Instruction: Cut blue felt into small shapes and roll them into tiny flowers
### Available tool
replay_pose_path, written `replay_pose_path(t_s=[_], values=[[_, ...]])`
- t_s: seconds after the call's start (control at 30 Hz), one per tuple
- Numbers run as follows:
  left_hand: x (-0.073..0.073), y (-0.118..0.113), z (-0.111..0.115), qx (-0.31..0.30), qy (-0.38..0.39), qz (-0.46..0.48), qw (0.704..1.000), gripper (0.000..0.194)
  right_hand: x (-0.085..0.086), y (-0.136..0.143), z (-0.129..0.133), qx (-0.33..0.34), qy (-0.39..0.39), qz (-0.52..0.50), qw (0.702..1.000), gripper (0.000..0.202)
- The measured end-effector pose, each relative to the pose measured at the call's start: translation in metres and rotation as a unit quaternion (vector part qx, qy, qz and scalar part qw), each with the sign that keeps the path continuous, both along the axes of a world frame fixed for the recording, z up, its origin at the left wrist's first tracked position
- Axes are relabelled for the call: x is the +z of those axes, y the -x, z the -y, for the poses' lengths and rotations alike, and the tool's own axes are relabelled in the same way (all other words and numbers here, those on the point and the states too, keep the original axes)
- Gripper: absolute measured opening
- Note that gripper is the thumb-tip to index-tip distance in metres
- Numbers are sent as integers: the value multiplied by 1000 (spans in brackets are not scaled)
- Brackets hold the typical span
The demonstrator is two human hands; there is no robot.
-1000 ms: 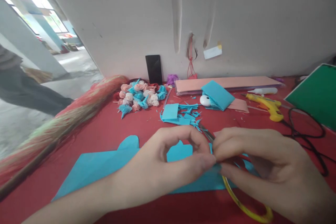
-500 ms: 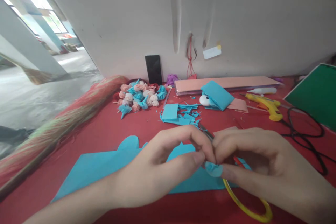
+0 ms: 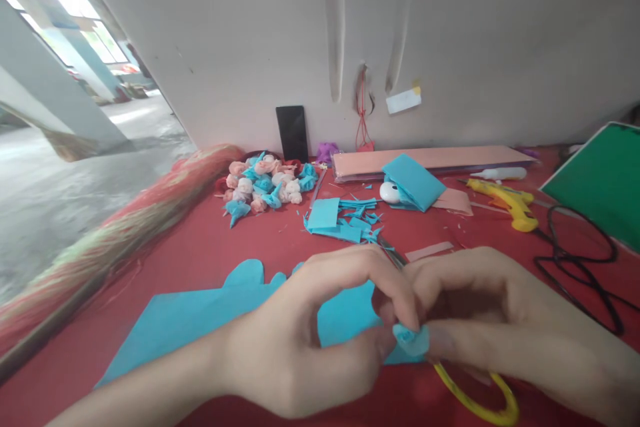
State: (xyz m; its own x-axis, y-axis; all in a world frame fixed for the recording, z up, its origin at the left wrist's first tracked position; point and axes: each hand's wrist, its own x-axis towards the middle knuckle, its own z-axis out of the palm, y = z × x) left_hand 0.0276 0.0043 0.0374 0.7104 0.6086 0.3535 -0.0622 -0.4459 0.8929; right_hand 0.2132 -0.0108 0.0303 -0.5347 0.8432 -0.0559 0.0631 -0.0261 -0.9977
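Between the fingertips of both hands is a small blue paper flower (image 3: pixel 412 339), partly rolled, with a loose rounded petal at its lower side. My left hand (image 3: pixel 320 327) pinches it from the left with thumb and forefinger. From the right, the thumb and forefinger of my right hand (image 3: pixel 495 320) grip the same flower. Beneath the hands lies a large blue paper sheet (image 3: pixel 200 320), with rounded blue cut-outs (image 3: pixel 245 273) at its far edge. Scissors with a yellow handle (image 3: pixel 475 400) lie under my right hand, their blades mostly covered.
Finished paper flowers (image 3: pixel 265 180) are heaped at the back left, near a leaning black phone (image 3: pixel 293 132). Blue paper scraps (image 3: pixel 345 220) lie mid-table. A yellow glue gun (image 3: pixel 505 200) with a black cord (image 3: pixel 575 260) and a green board (image 3: pixel 605 180) occupy the right.
Both hands have shifted slightly down with the flower between them. My left forefinger has moved to the right, over the flower's top, and the flower looks a little turned.
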Motion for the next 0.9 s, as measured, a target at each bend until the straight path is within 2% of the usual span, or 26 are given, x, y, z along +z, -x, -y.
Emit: replay_pose_path(t_s=[0.2, 0.43, 0.6, 0.67, 0.8, 0.9], values=[[-3, -4, 1, 23, -74, 4, 997, 22, 3, 2, -1, 31, 73, -63, 995, 15], [-12, -5, 2, 41, -153, 22, 987, 24, 3, 1, -4, 62, 209, -65, 974, 4], [-12, -3, -5, 14, -246, 16, 969, 25, 5, 4, -2, 71, 210, -75, 972, 10], [-11, -3, -6, 22, -272, 8, 962, 25, 6, 6, -1, 65, 202, -67, 975, 12], [-9, -2, -1, 84, -311, -27, 946, 19, 7, 9, 4, 13, 194, -26, 980, 10], [-9, -4, 1, 146, -363, -23, 920, 14, 6, 8, 6, -7, 188, 6, 982, 1]])
